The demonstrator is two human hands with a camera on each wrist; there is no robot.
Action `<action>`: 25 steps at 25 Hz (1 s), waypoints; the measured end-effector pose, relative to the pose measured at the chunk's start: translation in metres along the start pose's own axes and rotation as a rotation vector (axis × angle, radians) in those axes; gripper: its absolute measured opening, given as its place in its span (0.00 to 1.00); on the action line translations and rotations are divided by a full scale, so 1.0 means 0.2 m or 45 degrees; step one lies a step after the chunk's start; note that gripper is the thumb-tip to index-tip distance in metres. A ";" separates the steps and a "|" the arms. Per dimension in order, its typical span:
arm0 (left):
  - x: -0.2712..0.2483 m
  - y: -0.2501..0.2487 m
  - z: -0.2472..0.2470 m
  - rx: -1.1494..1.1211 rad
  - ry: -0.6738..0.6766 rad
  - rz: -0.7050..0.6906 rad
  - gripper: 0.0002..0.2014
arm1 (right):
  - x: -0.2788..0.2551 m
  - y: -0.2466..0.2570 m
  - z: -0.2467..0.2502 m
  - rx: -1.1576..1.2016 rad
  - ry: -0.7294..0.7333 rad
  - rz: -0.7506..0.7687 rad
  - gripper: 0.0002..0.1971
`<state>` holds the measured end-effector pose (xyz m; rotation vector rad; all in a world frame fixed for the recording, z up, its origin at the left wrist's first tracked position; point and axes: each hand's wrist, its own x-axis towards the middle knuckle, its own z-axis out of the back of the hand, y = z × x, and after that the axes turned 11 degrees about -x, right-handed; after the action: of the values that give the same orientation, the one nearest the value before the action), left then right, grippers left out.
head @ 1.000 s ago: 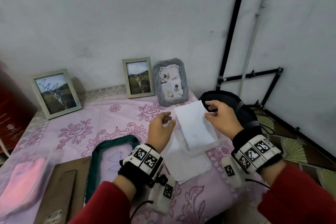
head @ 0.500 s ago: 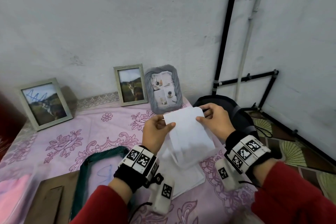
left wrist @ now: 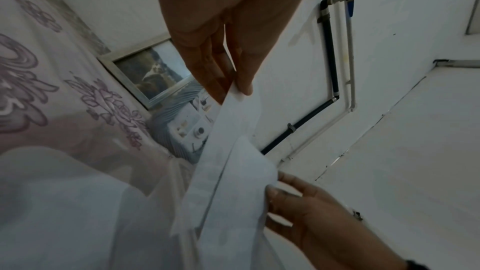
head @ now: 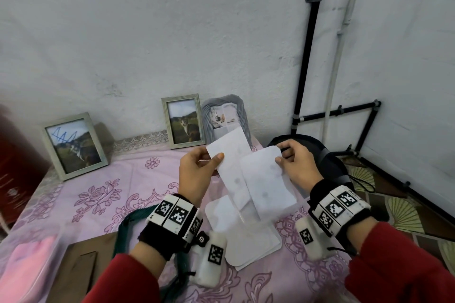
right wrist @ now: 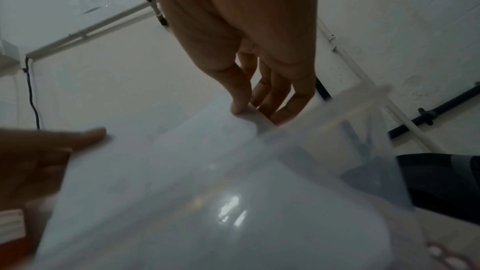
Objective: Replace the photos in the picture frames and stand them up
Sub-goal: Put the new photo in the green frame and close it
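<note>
A white rectangular photo sheet, blank back up, is held above the middle of the counter, pinched at its top corner by the left hand. It overlaps a clear acrylic frame, whose top edge the right hand pinches. At 12 o'clock two grey-green wooden frames and a grey ribbed frame stand against the wall.

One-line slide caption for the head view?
Left hand and right hand pull a white sheet from a clear sleeve.
</note>
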<state>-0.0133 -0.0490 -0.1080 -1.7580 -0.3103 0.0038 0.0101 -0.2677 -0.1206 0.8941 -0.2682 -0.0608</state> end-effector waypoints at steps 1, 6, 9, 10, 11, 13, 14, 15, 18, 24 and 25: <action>-0.01 0.01 0.00 0.007 0.018 0.027 0.06 | 0.00 0.01 0.01 0.027 -0.005 0.005 0.11; -0.05 0.12 -0.04 0.049 0.118 0.134 0.07 | 0.00 0.08 0.09 0.179 -0.079 0.051 0.10; -0.06 0.16 -0.06 0.107 0.167 0.123 0.08 | 0.01 0.14 0.12 0.243 -0.119 0.080 0.11; -0.06 0.17 -0.07 0.165 0.164 0.101 0.07 | 0.01 0.16 0.13 0.255 -0.124 0.085 0.11; -0.06 0.17 -0.06 0.205 0.164 0.088 0.08 | 0.01 0.18 0.13 0.257 -0.128 0.091 0.11; -0.06 0.18 -0.05 0.198 0.186 0.138 0.14 | 0.00 0.23 0.13 0.267 -0.128 0.114 0.11; -0.06 0.17 -0.04 0.179 0.193 0.183 0.19 | 0.00 0.25 0.13 0.281 -0.123 0.130 0.11; -0.06 0.16 -0.03 0.170 0.185 0.214 0.24 | -0.01 0.28 0.13 0.298 -0.116 0.142 0.11; -0.07 0.12 0.02 0.215 0.150 0.158 0.25 | -0.03 0.36 0.09 0.322 -0.100 0.162 0.11; -0.10 -0.16 0.22 -0.033 0.014 -0.060 0.12 | -0.11 0.55 -0.08 0.333 0.005 0.216 0.11; -0.11 -0.21 0.26 -0.074 0.021 -0.082 0.12 | -0.13 0.58 -0.12 0.337 0.031 0.217 0.11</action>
<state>-0.0530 0.0042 -0.0824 -1.8038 -0.3584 -0.0663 -0.0159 -0.1722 -0.0492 1.1306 -0.3335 0.1467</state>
